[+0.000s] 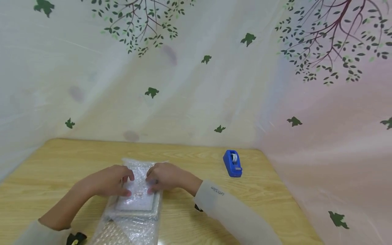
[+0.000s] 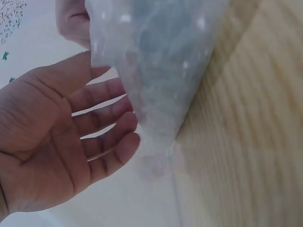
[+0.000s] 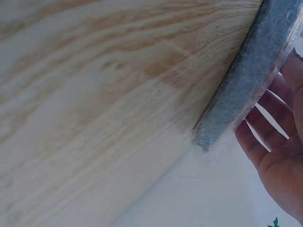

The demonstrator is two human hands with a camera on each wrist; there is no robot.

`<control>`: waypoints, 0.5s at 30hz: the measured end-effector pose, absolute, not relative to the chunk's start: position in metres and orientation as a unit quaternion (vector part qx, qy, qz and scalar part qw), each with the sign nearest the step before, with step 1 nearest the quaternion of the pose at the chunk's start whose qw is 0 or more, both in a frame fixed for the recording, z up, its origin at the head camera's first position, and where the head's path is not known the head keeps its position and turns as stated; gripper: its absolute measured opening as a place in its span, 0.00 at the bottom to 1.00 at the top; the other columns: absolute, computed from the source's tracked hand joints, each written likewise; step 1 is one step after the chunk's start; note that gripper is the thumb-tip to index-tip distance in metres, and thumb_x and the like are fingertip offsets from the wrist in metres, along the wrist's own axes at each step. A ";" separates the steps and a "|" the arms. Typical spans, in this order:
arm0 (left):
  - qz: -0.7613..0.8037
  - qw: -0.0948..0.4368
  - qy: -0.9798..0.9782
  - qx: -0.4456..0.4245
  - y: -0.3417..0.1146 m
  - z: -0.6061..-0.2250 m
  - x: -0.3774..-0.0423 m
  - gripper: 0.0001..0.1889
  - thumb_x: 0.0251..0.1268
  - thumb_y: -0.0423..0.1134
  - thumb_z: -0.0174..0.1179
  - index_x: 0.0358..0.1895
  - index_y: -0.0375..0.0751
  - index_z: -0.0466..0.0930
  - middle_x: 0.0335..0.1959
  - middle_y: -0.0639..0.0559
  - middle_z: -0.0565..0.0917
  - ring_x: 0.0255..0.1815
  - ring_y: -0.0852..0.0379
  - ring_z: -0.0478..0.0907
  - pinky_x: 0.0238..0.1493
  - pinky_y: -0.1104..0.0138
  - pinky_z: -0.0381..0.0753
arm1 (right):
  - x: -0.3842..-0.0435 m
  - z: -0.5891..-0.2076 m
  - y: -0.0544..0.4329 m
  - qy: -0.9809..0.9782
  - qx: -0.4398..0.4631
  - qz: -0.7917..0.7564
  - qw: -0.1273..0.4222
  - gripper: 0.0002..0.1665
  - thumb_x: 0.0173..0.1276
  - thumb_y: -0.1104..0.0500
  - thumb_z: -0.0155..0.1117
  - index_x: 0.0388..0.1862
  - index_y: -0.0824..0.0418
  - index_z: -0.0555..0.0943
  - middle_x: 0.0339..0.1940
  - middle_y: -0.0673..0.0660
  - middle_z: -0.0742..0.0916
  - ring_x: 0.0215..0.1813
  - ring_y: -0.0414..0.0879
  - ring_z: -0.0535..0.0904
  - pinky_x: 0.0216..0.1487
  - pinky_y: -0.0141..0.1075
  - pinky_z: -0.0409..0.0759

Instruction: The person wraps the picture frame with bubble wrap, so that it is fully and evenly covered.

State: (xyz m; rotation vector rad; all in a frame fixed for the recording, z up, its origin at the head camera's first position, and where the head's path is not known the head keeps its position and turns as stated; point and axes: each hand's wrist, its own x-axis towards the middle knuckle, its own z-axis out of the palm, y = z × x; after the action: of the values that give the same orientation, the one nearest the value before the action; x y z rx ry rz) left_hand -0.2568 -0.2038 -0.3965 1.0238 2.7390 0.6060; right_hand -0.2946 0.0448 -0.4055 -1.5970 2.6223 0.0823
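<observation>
A flat rectangular item [image 1: 134, 203] lies on the table, covered in clear bubble wrap [image 1: 141, 226]. My left hand [image 1: 111, 181] is at its left side, fingers bent loosely and tips on the wrap. Opposite it, my right hand [image 1: 167, 176] touches the right side, thumb apart from the fingers. In the left wrist view, the spread fingers [image 2: 106, 116] of the left hand lie along the edge of the wrap. The right wrist view has the fingers [image 3: 270, 118] of the right hand against the wrapped edge, with part of that hand out of frame.
A blue tape dispenser [image 1: 233, 164] with a roll in it stands at the back right of the wooden table [image 1: 251, 204]. Loose bubble wrap [image 1: 111, 234] extends toward the front edge. Behind the table hangs a pale curtain [image 1: 183, 112] printed with leaves and branches.
</observation>
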 end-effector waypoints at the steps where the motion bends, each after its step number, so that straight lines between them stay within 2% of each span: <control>1: 0.204 0.064 0.916 0.338 -0.206 -0.395 -0.259 0.22 0.55 0.48 0.77 0.47 0.41 0.82 0.36 0.56 0.79 0.37 0.58 0.76 0.38 0.60 0.78 | -0.295 -0.405 0.044 0.853 -0.520 0.030 0.035 0.23 0.70 0.40 0.67 0.56 0.52 0.88 0.58 0.49 0.87 0.60 0.41 0.82 0.62 0.28 0.75; 4: 0.202 0.007 0.925 0.321 -0.211 -0.392 -0.267 0.25 0.54 0.43 0.79 0.52 0.37 0.80 0.41 0.49 0.80 0.41 0.51 0.78 0.40 0.56 0.80 | -0.294 -0.405 0.043 0.851 -0.522 0.035 0.036 0.22 0.71 0.40 0.67 0.54 0.51 0.88 0.58 0.49 0.88 0.60 0.41 0.82 0.62 0.29 0.76; 8: 0.175 -0.046 0.933 0.312 -0.216 -0.392 -0.281 0.39 0.47 0.43 0.82 0.63 0.32 0.75 0.55 0.36 0.79 0.55 0.35 0.77 0.52 0.42 0.79 | -0.293 -0.404 0.044 0.850 -0.524 0.039 0.032 0.21 0.71 0.40 0.67 0.54 0.51 0.88 0.57 0.49 0.88 0.60 0.41 0.83 0.62 0.29 0.75; 11: 0.162 -0.037 0.929 0.329 -0.218 -0.395 -0.293 0.45 0.45 0.46 0.82 0.68 0.32 0.73 0.65 0.31 0.75 0.64 0.26 0.70 0.59 0.34 0.71 | -0.293 -0.404 0.045 0.850 -0.524 0.044 0.029 0.23 0.72 0.40 0.66 0.56 0.52 0.87 0.58 0.49 0.88 0.60 0.40 0.82 0.63 0.29 0.74; 15: 0.170 0.018 0.923 0.345 -0.222 -0.399 -0.302 0.45 0.47 0.50 0.80 0.69 0.34 0.74 0.68 0.30 0.73 0.67 0.25 0.68 0.62 0.33 0.69 | -0.291 -0.405 0.046 0.849 -0.526 0.042 0.031 0.24 0.73 0.40 0.64 0.59 0.53 0.86 0.60 0.49 0.87 0.62 0.40 0.81 0.66 0.29 0.73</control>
State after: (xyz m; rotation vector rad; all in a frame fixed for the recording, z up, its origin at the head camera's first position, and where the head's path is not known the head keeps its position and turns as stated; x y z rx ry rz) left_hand -0.3025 -0.2220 -0.3991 1.0725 2.8665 0.5277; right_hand -0.2913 0.0457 -0.4051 -1.6198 2.6167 0.1294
